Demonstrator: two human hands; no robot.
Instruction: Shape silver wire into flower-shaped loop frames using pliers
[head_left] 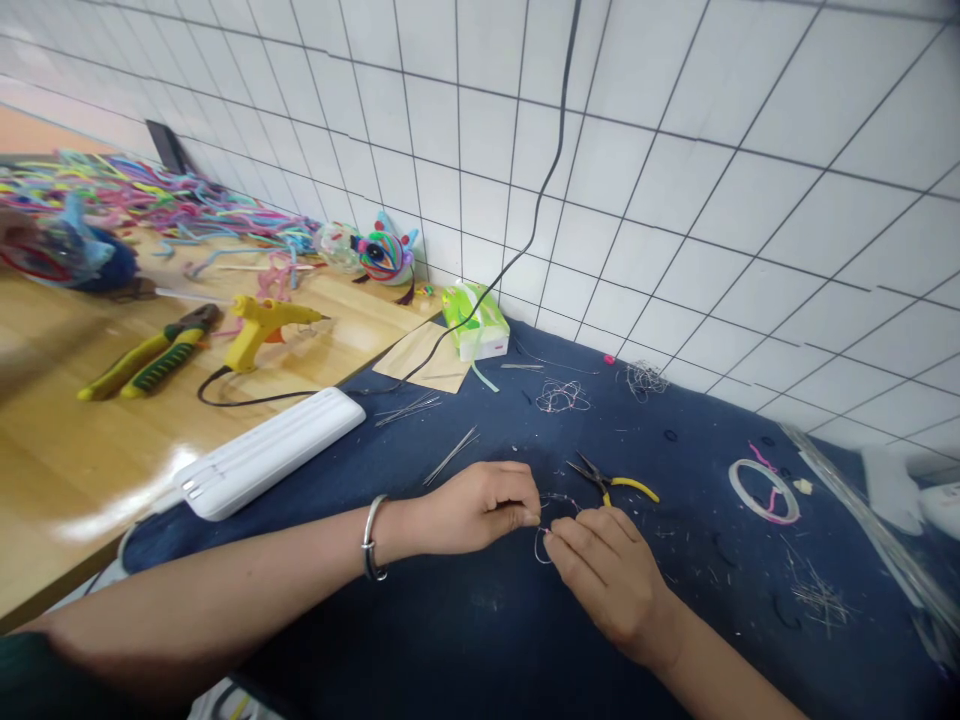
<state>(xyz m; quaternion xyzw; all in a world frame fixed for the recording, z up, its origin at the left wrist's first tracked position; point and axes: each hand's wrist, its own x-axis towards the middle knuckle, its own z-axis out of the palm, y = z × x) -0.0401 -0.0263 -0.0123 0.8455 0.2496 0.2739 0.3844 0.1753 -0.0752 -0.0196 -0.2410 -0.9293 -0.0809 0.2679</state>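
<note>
Over the dark blue cloth, my left hand [480,508] is closed in a pinch on a thin wire [541,556] bent into loops. My right hand [611,575] grips the same wire just to the right, fingertips close to the left ones. One loop hangs below the fingers and another part curves out behind them, with small pinkish spots. The exact pinch points are covered by my fingers. Right behind my right hand lie open needle-nose pliers [611,485] with yellow handles. Several straight wire pieces [450,455] lie beyond my left wrist.
Tangled wire [562,396] and a tissue pack [476,320] lie toward the tiled wall. A white power bank-like block [274,455], yellow glue gun [262,330] and large pliers [154,355] are at left. A ring-shaped roll [735,487] and wire scraps [821,600] lie right. A black cable crosses behind.
</note>
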